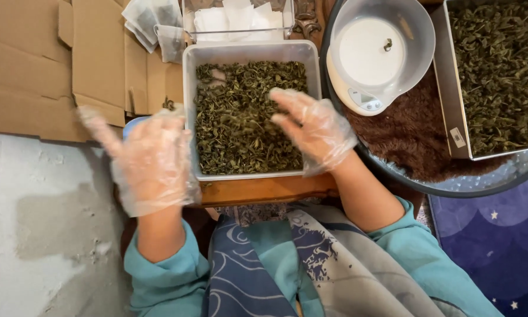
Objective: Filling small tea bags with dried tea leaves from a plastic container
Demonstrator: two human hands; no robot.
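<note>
Both my hands wear loose clear plastic gloves. My left hand (152,161) hovers spread just left of a white rectangular tub (189,117) filled with dried green leaves (240,123); it holds nothing. My right hand (311,126) reaches over the tub's right side, fingers apart and pointing left above the leaves, with nothing gripped that I can see.
A small white kitchen scale (361,94) carries a clear bowl (416,35) to the right. A metal tray (452,135) of more dried leaves sits at far right on a round dark tray (452,186). Empty mesh pouches (152,23) and a clear box of white sachets (237,20) lie behind; flattened cardboard (35,70) at left.
</note>
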